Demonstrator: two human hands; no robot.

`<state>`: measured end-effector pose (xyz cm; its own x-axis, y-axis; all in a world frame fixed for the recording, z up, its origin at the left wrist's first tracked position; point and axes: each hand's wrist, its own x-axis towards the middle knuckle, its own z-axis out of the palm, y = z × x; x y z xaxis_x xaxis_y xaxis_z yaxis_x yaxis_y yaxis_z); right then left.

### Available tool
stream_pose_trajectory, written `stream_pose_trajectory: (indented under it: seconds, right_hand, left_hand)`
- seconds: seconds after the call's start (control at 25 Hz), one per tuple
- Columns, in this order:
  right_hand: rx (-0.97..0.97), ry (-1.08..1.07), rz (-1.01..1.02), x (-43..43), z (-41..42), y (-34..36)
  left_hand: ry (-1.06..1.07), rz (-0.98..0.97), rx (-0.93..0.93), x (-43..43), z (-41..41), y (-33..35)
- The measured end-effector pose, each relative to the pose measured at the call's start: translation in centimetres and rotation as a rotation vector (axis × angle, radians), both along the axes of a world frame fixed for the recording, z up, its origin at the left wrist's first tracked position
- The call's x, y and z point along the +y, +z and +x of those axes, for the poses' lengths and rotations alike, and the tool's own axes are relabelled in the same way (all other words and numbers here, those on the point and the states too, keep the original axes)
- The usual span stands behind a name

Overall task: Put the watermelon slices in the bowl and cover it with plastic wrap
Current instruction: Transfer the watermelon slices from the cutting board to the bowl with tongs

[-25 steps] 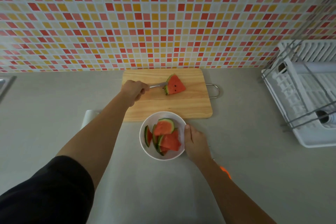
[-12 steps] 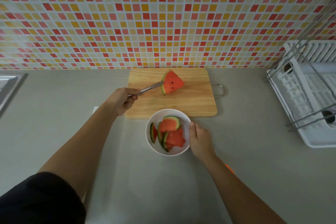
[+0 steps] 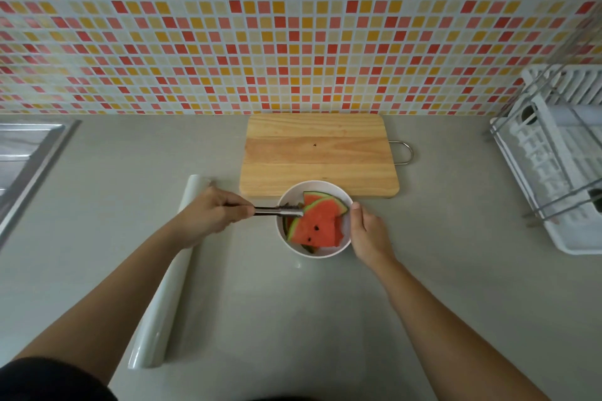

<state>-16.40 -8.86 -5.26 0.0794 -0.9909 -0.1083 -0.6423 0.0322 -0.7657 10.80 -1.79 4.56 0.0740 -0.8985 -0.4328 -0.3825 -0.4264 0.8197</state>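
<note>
Watermelon slices (image 3: 317, 225) fill the white bowl (image 3: 346, 246) just before the cutting board (image 3: 317, 153) — left hand (image 3: 211, 215) closed around tongs (image 3: 277, 211) touching the top slice, right hand (image 3: 368, 234) loosely cupping the bowl's rim.

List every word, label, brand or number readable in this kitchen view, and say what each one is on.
None: no readable text anywhere.
Plastic wrap roll: plain, no label showing.
Bowl, cutting board, dish rack: unmarked.
Tiled wall: coloured squares only, no writing.
</note>
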Motion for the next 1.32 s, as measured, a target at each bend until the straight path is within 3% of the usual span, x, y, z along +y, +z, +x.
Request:
stream_pose_trajectory:
  seconds: [0.16,0.44,0.52,0.68,0.8,0.88,0.96,1.08,1.32]
  right_hand:
    - [0.021,0.014,0.013,-0.1,0.0,0.1]
    - [0.023,0.001,0.02,0.0,0.0,0.1]
    - [0.024,-0.003,0.021,0.0,0.1,0.1]
    - [0.008,0.007,0.001,0.0,0.1,0.3]
    - [0.012,0.014,-0.015,-0.1,0.0,0.3]
    - [0.006,0.02,-0.009,-0.1,-0.1,0.3]
    - [-0.006,0.022,-0.003,-0.1,-0.1,0.2]
    - [-0.013,0.005,-0.015,0.1,-0.1,-0.1]
    - [0.012,-0.023,-0.148,0.3,0.2,-0.2]
  left_hand:
    - [-0.086,-0.085,-0.218,-1.0,-0.7,0.5]
    - [-0.062,-0.032,-0.203,-0.9,0.7,1.5]
    - [0.051,-0.101,-0.172,-1.1,1.4,1.7]
    - [0.395,-0.206,-0.348,-4.9,1.6,-0.2]
    - [0.294,-0.052,-0.501,-8.5,0.1,-2.5]
    - [0.236,-0.101,-0.498,-10.3,-0.9,-2.8]
    - [0.292,-0.205,-0.34,-11.1,-1.5,-2.0]
    - [0.34,-0.348,-0.137,-8.1,-2.2,-0.2]
    - [0.386,-0.483,-0.408,6.7,-6.9,-2.8]
